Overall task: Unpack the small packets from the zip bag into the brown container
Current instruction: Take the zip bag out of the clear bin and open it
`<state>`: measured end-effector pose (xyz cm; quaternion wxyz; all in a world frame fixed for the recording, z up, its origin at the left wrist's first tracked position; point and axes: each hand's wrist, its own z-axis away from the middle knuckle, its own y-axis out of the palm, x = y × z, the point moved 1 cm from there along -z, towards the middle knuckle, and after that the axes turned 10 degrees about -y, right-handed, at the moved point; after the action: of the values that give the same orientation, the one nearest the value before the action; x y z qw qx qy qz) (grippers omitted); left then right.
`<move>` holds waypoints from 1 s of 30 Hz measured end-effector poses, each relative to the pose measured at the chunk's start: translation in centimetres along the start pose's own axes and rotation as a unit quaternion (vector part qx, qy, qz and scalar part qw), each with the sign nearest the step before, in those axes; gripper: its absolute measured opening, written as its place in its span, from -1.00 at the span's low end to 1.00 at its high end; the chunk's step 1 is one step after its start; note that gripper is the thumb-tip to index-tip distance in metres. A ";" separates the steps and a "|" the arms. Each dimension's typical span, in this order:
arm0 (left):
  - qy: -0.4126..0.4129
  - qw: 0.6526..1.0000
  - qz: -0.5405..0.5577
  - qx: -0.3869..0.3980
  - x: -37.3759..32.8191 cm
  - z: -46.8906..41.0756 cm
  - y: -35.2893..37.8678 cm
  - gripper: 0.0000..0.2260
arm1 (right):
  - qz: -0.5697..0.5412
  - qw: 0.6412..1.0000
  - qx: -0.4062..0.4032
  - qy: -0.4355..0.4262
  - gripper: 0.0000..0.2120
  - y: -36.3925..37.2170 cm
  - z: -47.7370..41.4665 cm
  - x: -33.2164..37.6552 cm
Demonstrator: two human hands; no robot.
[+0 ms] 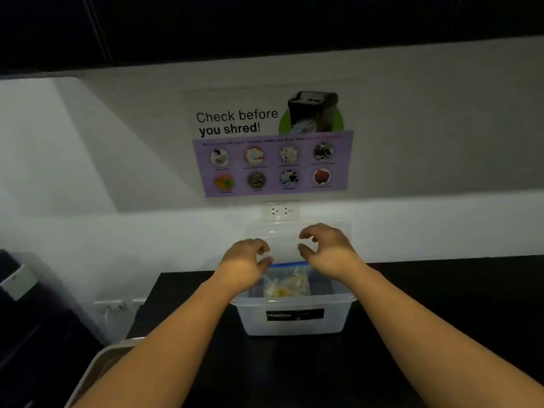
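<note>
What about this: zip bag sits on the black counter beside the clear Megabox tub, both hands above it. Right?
No. Head view: the zip bag sits inside the clear Megabox tub, not beside it; left hand and right hand are above it.

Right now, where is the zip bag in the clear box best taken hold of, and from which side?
Take the blue zip strip along the top of the zip bag, from above. The bag stands upright in the clear box, its top above the rim; the packets fill the lower part.
</note>
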<state>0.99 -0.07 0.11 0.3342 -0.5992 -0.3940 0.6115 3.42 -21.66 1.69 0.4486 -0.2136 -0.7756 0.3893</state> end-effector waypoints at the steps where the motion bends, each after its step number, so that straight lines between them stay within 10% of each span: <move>1: -0.023 0.999 0.013 0.025 0.4 -0.9 0.7 -0.70 | -0.013 1.000 0.013 0.024 -0.68 0.9 -0.7 -0.7; 18: -0.233 0.946 -0.039 0.223 5.3 -10.7 11.9 -0.40 | -0.030 0.950 0.200 0.237 -0.48 13.1 -6.6 -11.1; 30: -0.357 0.834 0.310 0.284 6.6 -12.3 15.1 -0.83 | -0.180 0.904 0.156 0.354 -0.60 16.0 -7.8 -11.7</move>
<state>13.80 -0.27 -15.98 0.1193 -0.3090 -0.0887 0.9394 15.77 -16.68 -14.96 0.7839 -0.1213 -0.5203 0.3164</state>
